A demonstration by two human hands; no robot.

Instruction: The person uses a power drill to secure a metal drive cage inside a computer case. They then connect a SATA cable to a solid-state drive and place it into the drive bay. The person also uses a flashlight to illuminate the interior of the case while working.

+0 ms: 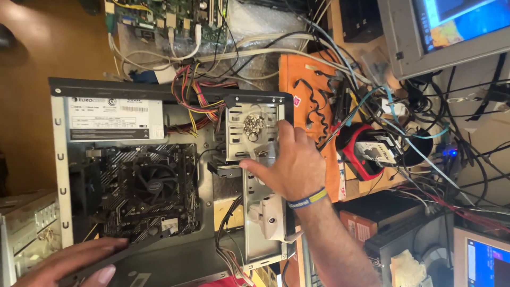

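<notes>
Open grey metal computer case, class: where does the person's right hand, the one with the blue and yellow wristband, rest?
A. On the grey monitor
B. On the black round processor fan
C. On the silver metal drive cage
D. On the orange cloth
C: the right hand lies with its fingers on the silver metal drive cage inside the open grey metal computer case, apart from the black round processor fan.

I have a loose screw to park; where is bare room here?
Bare wooden desk left of the open computer case is free. Right of the case, cables, an orange cloth and a red gadget crowd everything.
</notes>
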